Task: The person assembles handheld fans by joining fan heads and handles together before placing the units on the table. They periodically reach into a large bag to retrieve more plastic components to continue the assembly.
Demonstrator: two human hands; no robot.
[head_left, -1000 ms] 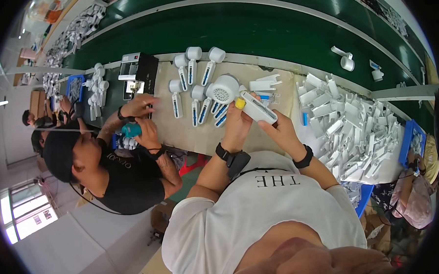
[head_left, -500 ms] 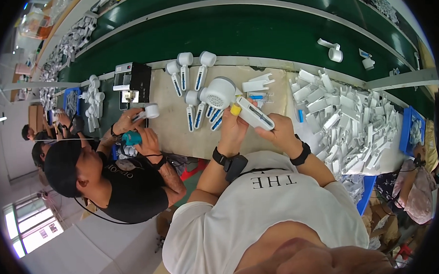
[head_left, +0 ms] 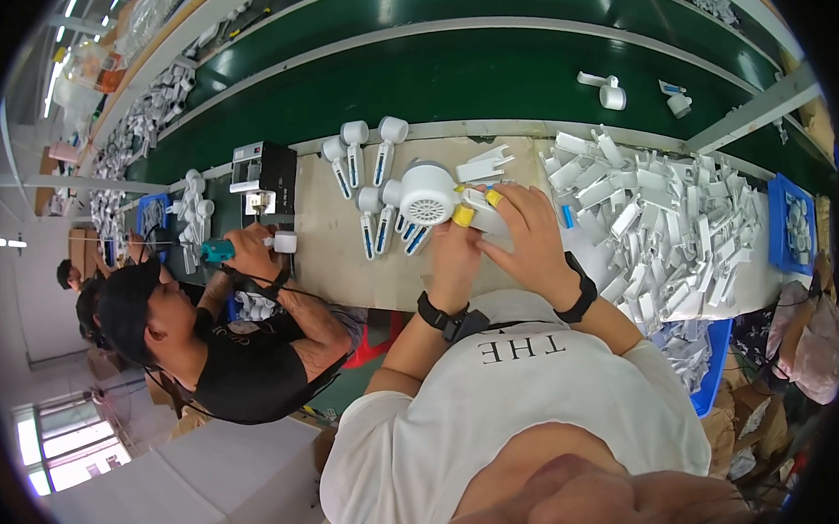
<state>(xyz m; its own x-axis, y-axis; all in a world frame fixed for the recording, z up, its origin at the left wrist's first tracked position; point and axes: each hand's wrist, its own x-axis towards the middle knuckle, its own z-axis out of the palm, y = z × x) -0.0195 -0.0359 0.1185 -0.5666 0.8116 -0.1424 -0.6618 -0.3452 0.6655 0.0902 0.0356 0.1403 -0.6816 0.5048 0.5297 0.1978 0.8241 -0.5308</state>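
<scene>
Over the table in front of me is a white handheld device with a round, perforated head (head_left: 427, 194) and a handle. My left hand (head_left: 454, 260) is closed round the handle near its head, a yellow wrap on one finger. My right hand (head_left: 530, 227) lies along the handle from the other side, fingers bent over it, with a yellow wrap on a fingertip. Both hands hide most of the handle. Just beyond lie several similar white devices (head_left: 382, 156) with blue strips in their handles. A loose white handle shell (head_left: 485, 164) rests near my right fingers.
To the right spreads a heap of white plastic shells (head_left: 661, 214), with a blue bin (head_left: 791, 227) beyond. A small blue part (head_left: 567, 216) lies at the heap's edge. Left, a co-worker (head_left: 245, 344) holds a teal tool (head_left: 217, 251) near a black machine (head_left: 268, 180). Behind runs a green conveyor (head_left: 449, 83).
My right hand has moved up the handle and now covers its blue-strip side. The device's head has turned more toward me. The co-worker's hands and teal tool have shifted.
</scene>
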